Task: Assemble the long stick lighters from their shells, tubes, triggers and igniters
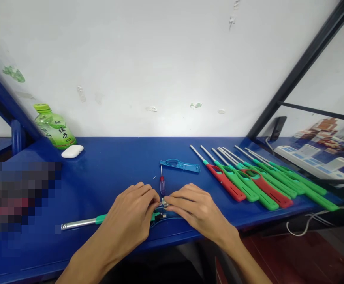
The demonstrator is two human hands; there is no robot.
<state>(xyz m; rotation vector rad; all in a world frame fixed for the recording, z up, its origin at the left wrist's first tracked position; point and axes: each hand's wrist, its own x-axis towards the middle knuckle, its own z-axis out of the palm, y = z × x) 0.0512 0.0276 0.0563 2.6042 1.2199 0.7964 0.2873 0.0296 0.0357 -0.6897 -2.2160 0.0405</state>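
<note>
My left hand [134,211] and my right hand [203,213] meet near the table's front edge, fingertips pinched together around a small pale, partly metallic piece [164,203]. Its exact kind is too small to make out. Beneath my left hand lies an opened long-necked lighter [100,219], its silver tube pointing left and its green collar showing. A black part and a thin blue edge of its body show between the hands; the rest is covered. Just beyond my fingertips is a small screwdriver [162,185] with a red and purple handle. Behind it rests a loose blue lighter casing half [180,165].
Several long lighters [257,181] with red or green handles lie in a row at the right. A tiny metal pin [154,177] is left of the screwdriver. A green tea bottle [55,128], a white earphone case [72,151] and a power strip [311,163] stand farther back.
</note>
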